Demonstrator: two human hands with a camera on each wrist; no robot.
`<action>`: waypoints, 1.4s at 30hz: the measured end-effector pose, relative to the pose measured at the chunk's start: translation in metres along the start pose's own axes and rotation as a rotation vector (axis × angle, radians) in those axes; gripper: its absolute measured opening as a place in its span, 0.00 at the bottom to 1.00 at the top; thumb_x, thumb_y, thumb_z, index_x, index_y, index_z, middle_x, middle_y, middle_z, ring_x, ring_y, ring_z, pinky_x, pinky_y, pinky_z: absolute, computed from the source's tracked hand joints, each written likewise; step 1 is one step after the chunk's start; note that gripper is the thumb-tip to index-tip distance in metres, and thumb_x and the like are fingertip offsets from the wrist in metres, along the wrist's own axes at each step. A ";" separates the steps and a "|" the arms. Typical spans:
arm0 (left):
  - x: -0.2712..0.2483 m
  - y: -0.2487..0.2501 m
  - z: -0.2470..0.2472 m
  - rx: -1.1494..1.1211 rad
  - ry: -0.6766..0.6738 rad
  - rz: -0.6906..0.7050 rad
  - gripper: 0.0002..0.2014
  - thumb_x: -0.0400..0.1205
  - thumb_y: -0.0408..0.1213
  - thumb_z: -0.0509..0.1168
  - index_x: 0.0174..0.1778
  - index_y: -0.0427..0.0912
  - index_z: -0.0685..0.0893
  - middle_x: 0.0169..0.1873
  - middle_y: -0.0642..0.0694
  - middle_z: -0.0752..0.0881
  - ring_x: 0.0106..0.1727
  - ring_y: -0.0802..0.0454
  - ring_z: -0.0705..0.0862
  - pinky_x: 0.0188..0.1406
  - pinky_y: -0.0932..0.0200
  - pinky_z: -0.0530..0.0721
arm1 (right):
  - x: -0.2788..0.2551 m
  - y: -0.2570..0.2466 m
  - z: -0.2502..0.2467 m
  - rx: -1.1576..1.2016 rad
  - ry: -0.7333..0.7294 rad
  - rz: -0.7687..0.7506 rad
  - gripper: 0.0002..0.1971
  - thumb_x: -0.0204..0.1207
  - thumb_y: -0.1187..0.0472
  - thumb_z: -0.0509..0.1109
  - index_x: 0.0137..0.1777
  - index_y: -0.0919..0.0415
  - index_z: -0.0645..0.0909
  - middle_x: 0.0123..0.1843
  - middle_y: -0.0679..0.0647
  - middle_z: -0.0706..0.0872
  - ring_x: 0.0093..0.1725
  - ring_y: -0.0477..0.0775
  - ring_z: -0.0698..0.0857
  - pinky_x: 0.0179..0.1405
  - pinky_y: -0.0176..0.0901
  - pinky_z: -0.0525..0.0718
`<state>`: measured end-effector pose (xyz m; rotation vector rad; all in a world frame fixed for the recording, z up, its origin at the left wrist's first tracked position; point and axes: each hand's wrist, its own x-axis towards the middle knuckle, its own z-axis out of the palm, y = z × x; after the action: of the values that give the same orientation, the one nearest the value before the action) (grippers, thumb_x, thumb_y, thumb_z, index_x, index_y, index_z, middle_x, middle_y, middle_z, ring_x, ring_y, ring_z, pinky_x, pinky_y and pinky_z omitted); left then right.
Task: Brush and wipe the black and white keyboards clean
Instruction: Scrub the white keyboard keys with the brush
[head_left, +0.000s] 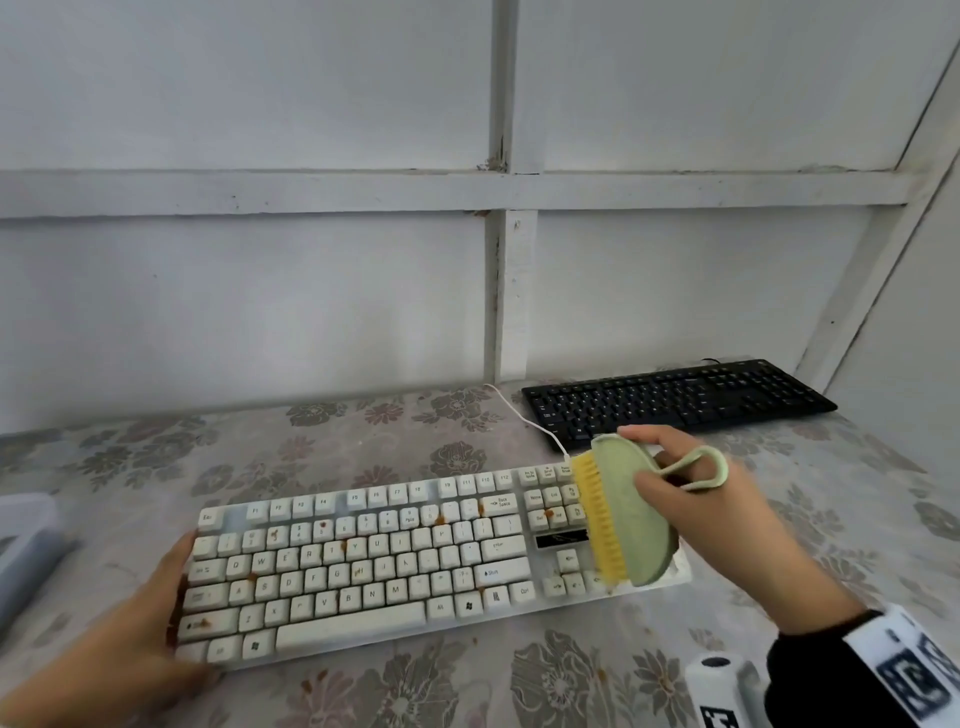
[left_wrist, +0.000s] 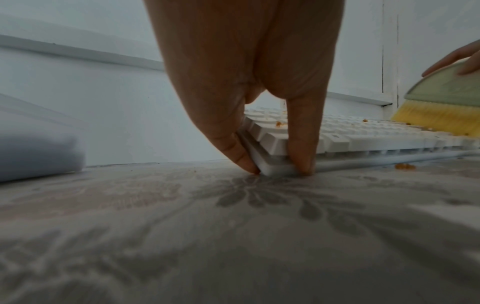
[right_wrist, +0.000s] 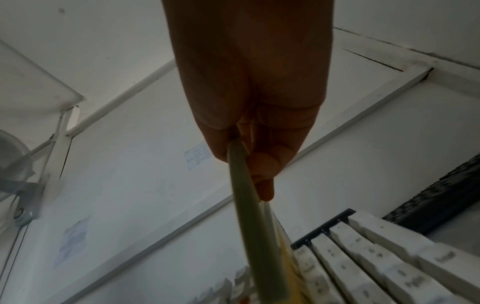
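White keyboard (left_wrist: 350, 142): crumbs (left_wrist: 403, 166) beside front edge.

**Camera setup: three views**

Head: high, looking forward and down over the table (head_left: 363, 447) to the far wall; white keyboard (head_left: 395, 566) near, black keyboard (head_left: 675, 400) far right.

Left wrist: at table level, very close, facing right along the white keyboard's near left corner.

Right wrist: close, tilted upward toward the wall.

All share the white keyboard and brush (head_left: 631, 514).
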<state>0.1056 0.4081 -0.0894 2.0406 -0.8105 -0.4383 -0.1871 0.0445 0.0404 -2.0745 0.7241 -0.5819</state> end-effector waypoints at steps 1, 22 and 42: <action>0.001 0.000 0.000 -0.003 0.006 -0.004 0.62 0.47 0.41 0.87 0.74 0.73 0.59 0.65 0.58 0.81 0.62 0.51 0.83 0.62 0.43 0.76 | -0.001 0.001 0.002 -0.015 -0.010 -0.002 0.19 0.77 0.66 0.65 0.55 0.37 0.80 0.37 0.49 0.86 0.30 0.51 0.78 0.23 0.39 0.76; -0.001 0.017 0.001 -0.013 -0.003 0.011 0.56 0.52 0.36 0.84 0.64 0.84 0.60 0.59 0.68 0.83 0.57 0.61 0.86 0.56 0.53 0.80 | -0.005 -0.023 -0.009 -0.035 0.039 -0.051 0.19 0.77 0.64 0.66 0.57 0.36 0.80 0.45 0.41 0.87 0.38 0.52 0.86 0.29 0.45 0.85; -0.007 0.039 0.002 0.131 0.037 -0.001 0.55 0.44 0.47 0.79 0.53 0.96 0.52 0.58 0.67 0.78 0.50 0.68 0.84 0.48 0.61 0.82 | -0.013 -0.021 -0.006 -0.062 -0.130 0.041 0.17 0.75 0.68 0.65 0.53 0.43 0.83 0.34 0.50 0.84 0.19 0.41 0.74 0.16 0.30 0.71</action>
<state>0.0850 0.3956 -0.0581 2.1632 -0.8350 -0.3550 -0.1946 0.0600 0.0598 -2.1273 0.7151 -0.4027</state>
